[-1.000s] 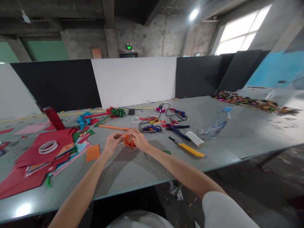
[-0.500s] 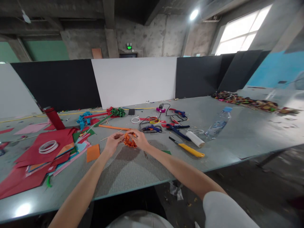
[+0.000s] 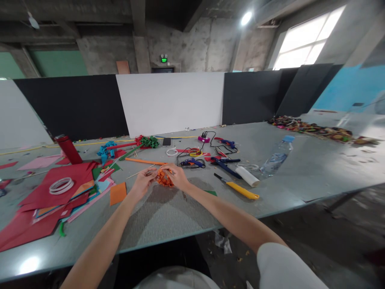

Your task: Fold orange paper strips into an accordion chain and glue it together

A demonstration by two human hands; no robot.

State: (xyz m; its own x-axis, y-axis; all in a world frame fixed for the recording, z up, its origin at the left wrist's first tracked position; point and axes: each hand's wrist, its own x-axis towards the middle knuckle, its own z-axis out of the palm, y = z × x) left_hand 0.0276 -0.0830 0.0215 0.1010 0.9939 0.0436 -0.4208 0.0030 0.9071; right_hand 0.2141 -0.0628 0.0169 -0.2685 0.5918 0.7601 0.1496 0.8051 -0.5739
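Note:
A crumpled, frilly orange paper piece (image 3: pixel 165 179) is between my two hands, near the middle of the table. My left hand (image 3: pixel 144 181) pinches its left side with closed fingers. From above and to the right, my right hand (image 3: pixel 177 176) grips it, fingers curled over its top edge. An orange paper-wrapped stick (image 3: pixel 144 161) lies just behind my hands, its right end reaching them. To the left of my left wrist lies a flat orange paper square (image 3: pixel 118 193).
Red paper sheets (image 3: pixel 39 224) with tape rolls (image 3: pixel 61 186) lie left, near a red flask (image 3: pixel 68 149). Blue, red and green paper flowers (image 3: pixel 149 142) lie behind. Glue guns (image 3: pixel 192 162), pliers (image 3: pixel 227 166), a yellow knife (image 3: pixel 243 190), a white roll (image 3: pixel 248 176) and a bottle (image 3: pixel 277 156) stand or lie right.

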